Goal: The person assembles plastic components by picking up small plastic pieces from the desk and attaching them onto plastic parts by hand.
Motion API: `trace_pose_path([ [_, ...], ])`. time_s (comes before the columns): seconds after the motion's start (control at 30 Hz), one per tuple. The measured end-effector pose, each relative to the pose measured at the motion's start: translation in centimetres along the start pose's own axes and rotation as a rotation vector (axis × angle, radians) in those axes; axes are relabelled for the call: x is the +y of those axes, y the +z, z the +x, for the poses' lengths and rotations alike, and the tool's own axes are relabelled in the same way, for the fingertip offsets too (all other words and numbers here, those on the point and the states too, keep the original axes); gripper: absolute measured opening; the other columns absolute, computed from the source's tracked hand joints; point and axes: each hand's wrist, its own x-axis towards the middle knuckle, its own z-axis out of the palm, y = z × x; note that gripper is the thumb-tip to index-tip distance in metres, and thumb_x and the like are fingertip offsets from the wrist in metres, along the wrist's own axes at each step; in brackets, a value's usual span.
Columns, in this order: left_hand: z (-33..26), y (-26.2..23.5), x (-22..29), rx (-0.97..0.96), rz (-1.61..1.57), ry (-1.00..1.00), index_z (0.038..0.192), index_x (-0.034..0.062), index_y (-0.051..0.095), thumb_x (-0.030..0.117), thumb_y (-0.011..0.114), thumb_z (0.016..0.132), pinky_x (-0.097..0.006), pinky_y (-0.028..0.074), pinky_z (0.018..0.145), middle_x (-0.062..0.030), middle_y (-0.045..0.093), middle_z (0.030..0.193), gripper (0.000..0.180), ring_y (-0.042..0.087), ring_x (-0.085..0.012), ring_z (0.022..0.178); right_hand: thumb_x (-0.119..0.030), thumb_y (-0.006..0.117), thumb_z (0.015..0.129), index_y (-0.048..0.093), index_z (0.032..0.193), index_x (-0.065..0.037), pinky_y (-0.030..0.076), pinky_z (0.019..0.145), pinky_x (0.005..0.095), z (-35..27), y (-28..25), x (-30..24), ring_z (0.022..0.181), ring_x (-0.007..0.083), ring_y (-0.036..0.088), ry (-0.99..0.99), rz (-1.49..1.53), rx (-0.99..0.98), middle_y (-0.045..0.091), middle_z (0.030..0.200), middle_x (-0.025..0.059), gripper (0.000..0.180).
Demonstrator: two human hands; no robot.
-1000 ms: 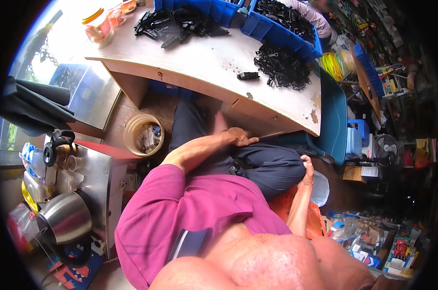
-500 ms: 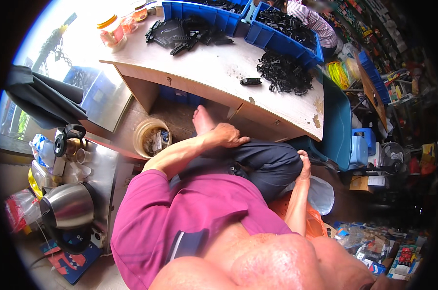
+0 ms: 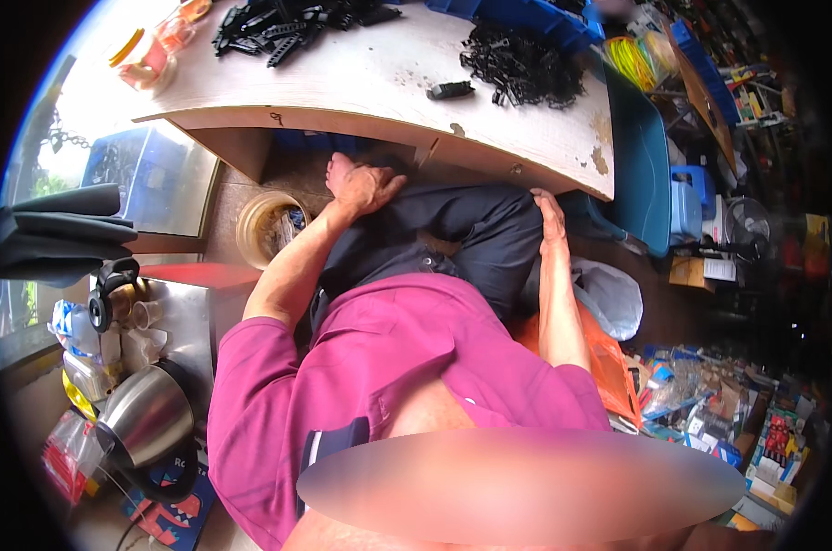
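Observation:
My left hand [image 3: 365, 187] lies over the lower leg beside my bare foot [image 3: 339, 165], fingers loosely spread, with no object in it. On the side of my bent knee rests my right hand [image 3: 551, 219], also without any object. Dark trousers [image 3: 452, 216] cover both legs, and the leg by the foot lies crosswise under the desk edge. Beyond the hands stands a pale worn desk [image 3: 361, 83]. On it are a heap of black plastic parts [image 3: 517, 64], a single black piece [image 3: 450, 90] and a further pile of black parts [image 3: 282, 28].
A waste bucket [image 3: 250, 234] stands left of the foot. Farther left are a steel kettle [image 3: 149, 418] and a coffee pot [image 3: 113, 289] on a metal cabinet. A teal bin [image 3: 641, 165] flanks the desk's right end. Orange bag [image 3: 609, 363] and clutter lie at right.
The view has shifted, so the desk now sits higher. My left hand has slid toward the foot and lies by it. My right hand stays on the knee.

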Motion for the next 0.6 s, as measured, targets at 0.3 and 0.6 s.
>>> trace_pose_path([
  [0.3, -1.1, 4.9, 1.2, 0.429, -0.006, 0.137, 0.090, 0.0097, 0.064, 0.042, 0.057, 0.089, -0.046, 0.044, 0.086, -0.0104, 0.064, 0.090, 0.033, 0.059, -0.0300, 0.095, -0.022, 0.060, 0.087, 0.068, 0.113, -0.005, 0.031, 0.107, 0.0317, -0.3, 0.1, 1.7, 0.116, 0.0174, 0.052, 0.024, 0.039, 0.127, 0.066, 0.114, 0.0056, 0.032],
  [0.6, -1.2, 4.2, 1.4, 0.369, 0.004, 0.116, 0.102, 0.0100, 0.065, 0.040, 0.058, 0.090, -0.042, 0.042, 0.092, -0.0091, 0.064, 0.098, 0.033, 0.059, -0.0286, 0.101, -0.026, 0.069, 0.085, 0.063, 0.121, -0.004, 0.034, 0.104, 0.0311, -1.2, 1.1, 0.7, 0.117, 0.0181, 0.049, 0.142, 0.042, 0.184, 0.059, 0.122, 0.0063, 0.043],
])
